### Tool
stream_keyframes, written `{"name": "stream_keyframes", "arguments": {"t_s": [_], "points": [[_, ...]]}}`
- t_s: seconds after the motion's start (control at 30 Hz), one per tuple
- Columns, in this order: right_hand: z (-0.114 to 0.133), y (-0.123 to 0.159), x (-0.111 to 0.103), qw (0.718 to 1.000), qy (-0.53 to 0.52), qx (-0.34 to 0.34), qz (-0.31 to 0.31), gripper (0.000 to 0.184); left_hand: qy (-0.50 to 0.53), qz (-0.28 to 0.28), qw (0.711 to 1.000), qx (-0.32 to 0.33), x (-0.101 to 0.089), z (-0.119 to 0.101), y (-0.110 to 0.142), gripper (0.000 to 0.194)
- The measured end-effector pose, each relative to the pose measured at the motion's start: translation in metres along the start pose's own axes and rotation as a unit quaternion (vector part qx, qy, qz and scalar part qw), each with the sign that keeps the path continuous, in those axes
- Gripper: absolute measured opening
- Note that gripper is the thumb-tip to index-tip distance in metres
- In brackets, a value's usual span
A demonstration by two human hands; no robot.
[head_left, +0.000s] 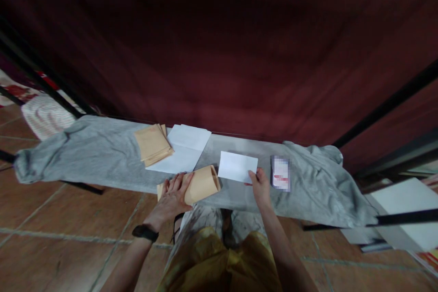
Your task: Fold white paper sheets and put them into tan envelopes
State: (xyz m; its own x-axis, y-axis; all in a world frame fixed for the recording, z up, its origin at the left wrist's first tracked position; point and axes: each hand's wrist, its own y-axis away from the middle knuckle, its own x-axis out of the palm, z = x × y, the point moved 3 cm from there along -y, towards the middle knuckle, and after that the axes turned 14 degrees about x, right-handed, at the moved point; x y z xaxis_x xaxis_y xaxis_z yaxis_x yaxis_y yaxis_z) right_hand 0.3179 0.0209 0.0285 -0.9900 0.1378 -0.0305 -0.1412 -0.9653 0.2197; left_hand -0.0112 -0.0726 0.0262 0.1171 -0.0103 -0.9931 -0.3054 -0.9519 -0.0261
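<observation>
My left hand (174,196) lies with fingers spread on a tan envelope (201,184) whose mouth gapes open toward the right. My right hand (260,185) pinches the near right corner of a folded white sheet (237,166), which lies just right of the envelope's opening. Both rest on a narrow table covered with grey cloth (96,155).
A stack of tan envelopes (152,143) and a pile of white sheets (186,148) lie farther back on the cloth. A small blurred card or packet (281,173) sits right of my right hand. A dark red curtain (219,45) hangs behind. White boards (404,210) lie at the right.
</observation>
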Motion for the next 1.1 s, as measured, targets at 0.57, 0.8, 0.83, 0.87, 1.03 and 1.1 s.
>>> {"name": "stream_keyframes", "arguments": {"t_s": [0.57, 0.8, 0.83, 0.87, 1.03, 1.1], "points": [[-0.018, 0.003, 0.009, 0.975, 0.184, 0.066, 0.104, 0.023, 0.011, -0.023, 0.998, 0.059, -0.002, -0.013, -0.005, 0.116], [-0.017, 0.018, 0.038, 0.972, 0.199, 0.052, 0.109, 0.022, 0.031, -0.047, 0.993, 0.102, -0.001, -0.039, -0.028, 0.124], [-0.019, 0.020, 0.042, 0.972, 0.198, 0.057, 0.112, 0.022, 0.035, -0.050, 0.992, 0.107, 0.000, -0.042, -0.030, 0.124], [-0.021, 0.021, 0.045, 0.972, 0.196, 0.062, 0.112, 0.023, 0.040, -0.052, 0.991, 0.113, 0.001, -0.044, -0.032, 0.125], [-0.032, 0.023, 0.049, 0.975, 0.180, 0.082, 0.100, 0.025, 0.057, -0.050, 0.989, 0.124, 0.003, -0.050, -0.038, 0.125], [-0.035, 0.022, 0.047, 0.978, 0.170, 0.080, 0.089, 0.024, 0.059, -0.045, 0.990, 0.123, 0.003, -0.050, -0.039, 0.125]]}}
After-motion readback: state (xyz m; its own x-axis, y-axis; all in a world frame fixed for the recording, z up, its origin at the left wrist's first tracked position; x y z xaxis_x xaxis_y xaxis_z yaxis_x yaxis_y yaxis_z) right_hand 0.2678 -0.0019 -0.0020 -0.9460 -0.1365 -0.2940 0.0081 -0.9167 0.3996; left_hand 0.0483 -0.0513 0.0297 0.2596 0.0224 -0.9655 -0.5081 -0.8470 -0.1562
